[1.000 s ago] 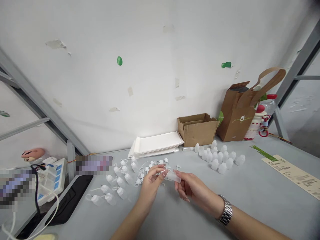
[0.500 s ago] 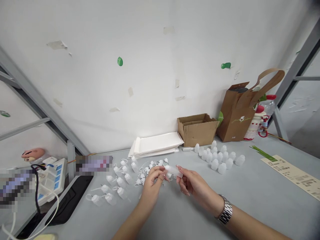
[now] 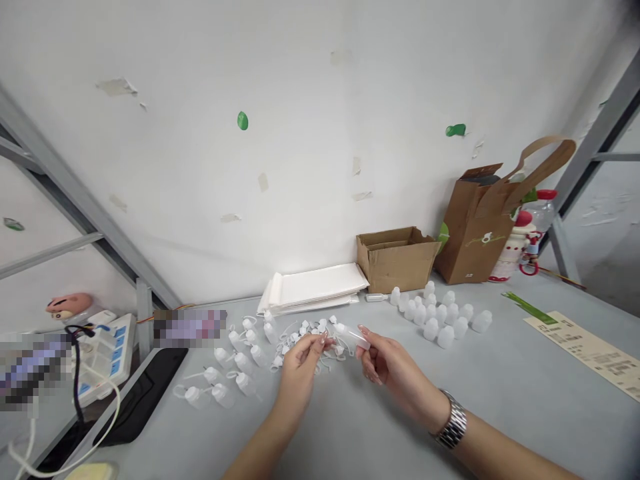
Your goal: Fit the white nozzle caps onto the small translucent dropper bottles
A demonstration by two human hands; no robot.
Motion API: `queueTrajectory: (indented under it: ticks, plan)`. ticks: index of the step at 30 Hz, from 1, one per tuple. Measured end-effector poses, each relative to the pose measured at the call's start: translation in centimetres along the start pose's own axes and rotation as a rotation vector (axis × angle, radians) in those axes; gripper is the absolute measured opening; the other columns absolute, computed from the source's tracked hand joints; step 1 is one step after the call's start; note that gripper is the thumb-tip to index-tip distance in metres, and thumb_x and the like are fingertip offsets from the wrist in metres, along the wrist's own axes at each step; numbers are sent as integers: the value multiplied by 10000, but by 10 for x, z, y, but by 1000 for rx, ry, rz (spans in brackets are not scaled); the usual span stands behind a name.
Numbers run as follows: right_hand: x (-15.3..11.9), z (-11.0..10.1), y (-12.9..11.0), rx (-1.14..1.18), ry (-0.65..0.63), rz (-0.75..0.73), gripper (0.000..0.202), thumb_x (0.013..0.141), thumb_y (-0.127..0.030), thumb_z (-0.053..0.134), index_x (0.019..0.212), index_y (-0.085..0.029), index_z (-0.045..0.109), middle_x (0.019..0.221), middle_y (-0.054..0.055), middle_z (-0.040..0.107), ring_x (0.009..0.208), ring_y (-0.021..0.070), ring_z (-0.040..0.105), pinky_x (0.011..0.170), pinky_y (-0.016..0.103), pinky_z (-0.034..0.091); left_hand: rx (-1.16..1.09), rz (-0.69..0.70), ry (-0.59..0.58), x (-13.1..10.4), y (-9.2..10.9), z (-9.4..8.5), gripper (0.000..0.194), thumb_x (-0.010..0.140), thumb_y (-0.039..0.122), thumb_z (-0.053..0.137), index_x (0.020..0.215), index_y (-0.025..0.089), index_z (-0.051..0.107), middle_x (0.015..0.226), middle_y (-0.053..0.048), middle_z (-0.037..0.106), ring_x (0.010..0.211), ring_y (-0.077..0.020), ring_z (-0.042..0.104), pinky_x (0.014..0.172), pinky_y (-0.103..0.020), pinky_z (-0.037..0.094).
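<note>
My right hand (image 3: pixel 383 357), with a metal watch at its wrist, holds a small translucent bottle (image 3: pixel 354 336) between thumb and fingers. The bottle's narrow end points left. My left hand (image 3: pixel 305 357) is just left of it, its thumb and fingertips pinched together; what they hold, if anything, is too small to tell. Behind and between the hands lies a pile of small white caps with loops (image 3: pixel 306 328). At the left stand several bottles with looped caps (image 3: pixel 243 363). At the right stand several bottles without looped caps (image 3: pixel 442 313).
White padded envelopes (image 3: pixel 315 288) lie by the wall, beside an open cardboard box (image 3: pixel 400 267). A brown paper bag (image 3: pixel 477 233) stands farther right. A printed sheet (image 3: pixel 590 350) lies at the right edge. A black object (image 3: pixel 143 400) and a power strip (image 3: pixel 107 357) are at the left.
My left hand has moved slightly left and away from the bottle, leaving its narrow end exposed. My right hand still holds the bottle. The view has shifted slightly.
</note>
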State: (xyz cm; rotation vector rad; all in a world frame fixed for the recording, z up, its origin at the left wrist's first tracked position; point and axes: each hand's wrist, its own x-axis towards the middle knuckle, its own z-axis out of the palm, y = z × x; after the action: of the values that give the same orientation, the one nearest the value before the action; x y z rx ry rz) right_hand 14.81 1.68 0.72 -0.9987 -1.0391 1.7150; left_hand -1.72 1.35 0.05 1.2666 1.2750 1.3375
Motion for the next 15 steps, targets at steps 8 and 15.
queueTrajectory:
  ticks: [8,15]
  plan:
    - [-1,1,-2,-42,10,-19,461,771,-575,511,587,-155,560,373,-58,390,389,76,290,465,238,243,-249,-80,43,2,3,-1,308,725,407,639,908,164,685,894,-83,736,868,-234,663,858,-370,461]
    - [-4,3,0,-205,-15,-106,447,794,-549,504,560,-170,543,393,-51,417,400,88,349,495,243,301,-433,-108,-72,-1,8,-4,400,789,392,589,1117,165,563,1022,-135,705,989,-256,628,930,-412,384]
